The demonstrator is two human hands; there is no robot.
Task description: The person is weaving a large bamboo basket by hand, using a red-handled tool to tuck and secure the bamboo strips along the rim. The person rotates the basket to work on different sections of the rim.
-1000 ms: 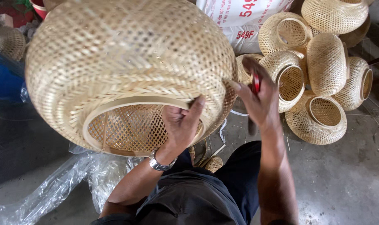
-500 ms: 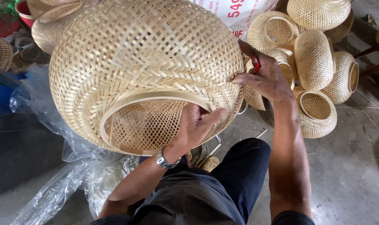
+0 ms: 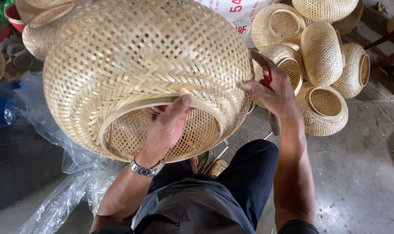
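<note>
Fingers: left hand (image 3: 164, 125) grips the basket (image 3: 140, 65) rim, thumb outside; right hand (image 3: 275, 91) clasps a red tool (image 3: 266, 76) against its side.
Room: small baskets (image 3: 322, 56) crowd the right; plastic sheet (image 3: 45, 143) lies left.
Basket: held over the lap, opening facing the person.

Smaller baskets and plastic on a concrete floor

A heap of small woven baskets (image 3: 322, 65) lies upper right beside a white sack (image 3: 240, 13); clear plastic sheeting (image 3: 45, 143) spreads left, on grey floor (image 3: 361, 173).

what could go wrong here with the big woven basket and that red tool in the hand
The right hand presses the large woven basket while also holding a red-handled tool, so the tool might nick the weave or slip. The left hand grips only the rim, so the basket could tip toward the smaller baskets behind it.
</note>
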